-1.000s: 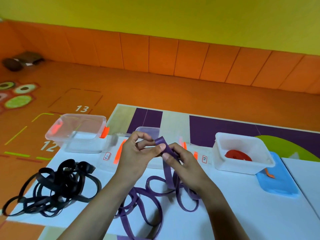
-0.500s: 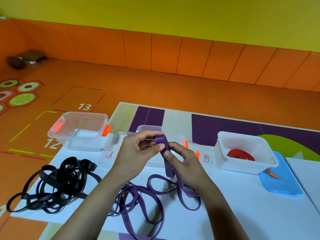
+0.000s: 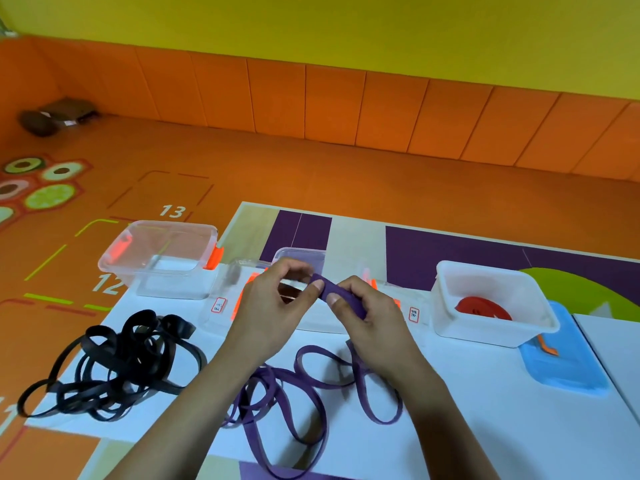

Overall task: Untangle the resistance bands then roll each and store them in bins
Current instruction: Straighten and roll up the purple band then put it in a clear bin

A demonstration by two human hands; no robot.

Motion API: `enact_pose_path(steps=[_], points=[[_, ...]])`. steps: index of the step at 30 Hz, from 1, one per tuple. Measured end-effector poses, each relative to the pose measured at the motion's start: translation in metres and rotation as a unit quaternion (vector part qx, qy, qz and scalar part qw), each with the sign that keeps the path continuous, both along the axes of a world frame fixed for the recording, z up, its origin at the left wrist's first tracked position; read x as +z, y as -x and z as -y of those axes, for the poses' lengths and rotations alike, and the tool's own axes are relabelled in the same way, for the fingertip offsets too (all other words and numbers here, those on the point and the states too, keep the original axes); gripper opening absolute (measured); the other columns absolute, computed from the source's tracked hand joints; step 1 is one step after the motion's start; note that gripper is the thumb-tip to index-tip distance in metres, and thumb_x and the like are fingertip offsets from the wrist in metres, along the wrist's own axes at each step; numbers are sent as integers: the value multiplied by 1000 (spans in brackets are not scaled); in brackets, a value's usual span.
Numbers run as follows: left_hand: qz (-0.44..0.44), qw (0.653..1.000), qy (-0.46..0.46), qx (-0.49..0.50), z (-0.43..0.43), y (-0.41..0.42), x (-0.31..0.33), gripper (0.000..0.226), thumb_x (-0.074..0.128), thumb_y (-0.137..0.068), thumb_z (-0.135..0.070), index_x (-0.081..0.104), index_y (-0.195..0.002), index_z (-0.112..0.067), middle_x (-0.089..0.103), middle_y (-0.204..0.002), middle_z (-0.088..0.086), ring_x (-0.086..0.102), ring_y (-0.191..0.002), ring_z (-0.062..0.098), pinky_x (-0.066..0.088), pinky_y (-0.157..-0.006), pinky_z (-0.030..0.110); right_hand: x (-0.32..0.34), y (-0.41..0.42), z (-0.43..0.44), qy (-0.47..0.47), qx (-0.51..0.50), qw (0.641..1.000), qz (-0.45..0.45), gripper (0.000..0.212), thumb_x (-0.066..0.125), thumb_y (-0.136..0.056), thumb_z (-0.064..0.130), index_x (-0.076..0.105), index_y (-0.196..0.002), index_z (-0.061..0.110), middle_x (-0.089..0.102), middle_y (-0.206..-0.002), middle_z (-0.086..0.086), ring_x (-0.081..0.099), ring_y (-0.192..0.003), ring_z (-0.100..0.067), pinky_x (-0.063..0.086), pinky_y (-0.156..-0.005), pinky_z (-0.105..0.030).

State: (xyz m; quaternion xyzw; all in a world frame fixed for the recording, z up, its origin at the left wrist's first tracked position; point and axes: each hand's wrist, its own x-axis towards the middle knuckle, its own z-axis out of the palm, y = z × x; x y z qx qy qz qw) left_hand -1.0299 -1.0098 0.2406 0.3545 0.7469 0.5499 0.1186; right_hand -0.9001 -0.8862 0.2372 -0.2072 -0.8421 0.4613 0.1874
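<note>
Head view, floor numbers 12 (image 3: 108,284) and 13 (image 3: 172,211), three bins (image 3: 440,271), left hand (image 3: 273,317) and right hand (image 3: 374,327) pinching one purple band (image 3: 332,291), one black band (image 3: 149,355), one red band (image 3: 485,308)

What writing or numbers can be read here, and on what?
"13", painted on the orange floor.
"12", on the floor beside the clear bin.
Left label and right label, on the table: too small to read.
Cut-off white mark at the left edge: cannot be read.
</note>
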Motion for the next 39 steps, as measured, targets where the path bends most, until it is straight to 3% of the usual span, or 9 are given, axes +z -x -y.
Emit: enact_pose_path(steps=[4, 7, 10, 14, 17, 21, 25, 30, 39], points=[[-226, 972, 34, -54, 3, -5, -1, 22, 61, -100, -23, 68, -120, -20, 68, -112, -10, 67, -94, 5, 55, -84, 25, 4, -1, -3, 64, -5, 998, 23, 22, 55, -100, 36, 57, -81, 26, 44, -60, 11, 37, -56, -12, 43, -59, -36], [-235, 959, 101, -121, 2, -10, -2, 39, 59, -93, -28, 62, -132, -25, 67, -112, -16, 61, -100, 3, 50, -91, 23, 10, -3, -6, 76, -34, 996, 41, 26, 54, -101, 30, 62, -77, 25, 48, -59, 14, 38, -54, -7, 36, -57, -25], [-271, 948, 110, -124, -3, -16, -1, 31, 60, -92, -35, 64, -123, -28, 68, -96, -14, 62, -87, 9, 53, -79, 30, 12, -6, -12, 114, -31, 992, 52, 32, 50, -104, 27, 57, -72, 23, 49, -52, 17, 39, -48, -4, 30, -53, -15], [-317, 938, 125, -66, -9, -18, -9, 24, 49, -101, -32, 67, -115, -25, 73, -81, -2, 64, -69, 24, 53, -59, 41, 6, -3, -6, 116, -33, 991, 54, 33, 50, -104, 37, 50, -72, 31, 46, -56, 13, 37, -53, -6, 32, -60, -26], [-256, 955, 145, -30, -10, -23, -12, 29, 49, -105, -26, 61, -131, -25, 73, -81, 3, 64, -71, 29, 52, -64, 43, 6, -6, 1, 53, -22, 997, 55, 4, 53, -102, 39, 51, -104, 38, 59, -68, 7, 48, -57, -7, 41, -61, -28], [-88, 989, 116, -28, -9, -25, -7, 30, 49, -100, -21, 65, -120, -38, 74, -82, -10, 68, -79, 17, 54, -78, 40, -5, -8, 8, -108, 29, 992, 62, 78, 61, -92, 22, 21, -148, 60, 58, -103, 16, 58, -81, -11, 52, -72, -27], [50, 990, 123, -35, -9, -21, -6, 25, 48, -92, -27, 69, -99, -40, 76, -85, -15, 71, -88, 13, 56, -88, 46, -21, 1, 8, -245, 4, 966, 77, 61, 60, -98, 28, 31, -148, 49, 43, -103, 9, 49, -80, -10, 53, -67, -34], [174, 965, 116, -157, -2, -13, -3, 34, 46, -101, -7, 67, -120, -26, 77, -102, 4, 73, -101, 14, 59, -93, 39, -26, -7, -1, -197, 30, 977, 77, 57, 57, -103, 25, 34, -152, 45, 41, -113, 13, 55, -83, -13, 52, -75, -33], [292, 940, 56, -169, 9, 5, -11, 21, 76, -88, -8, 77, -109, -9, 75, -96, 16, 75, -94, 29, 60, -90, 42, -14, -11, -5, -77, 116, 986, 93, 58, 54, -106, 24, 36, -147, 60, 33, -117, 17, 53, -85, -7, 48, -83, -22]])
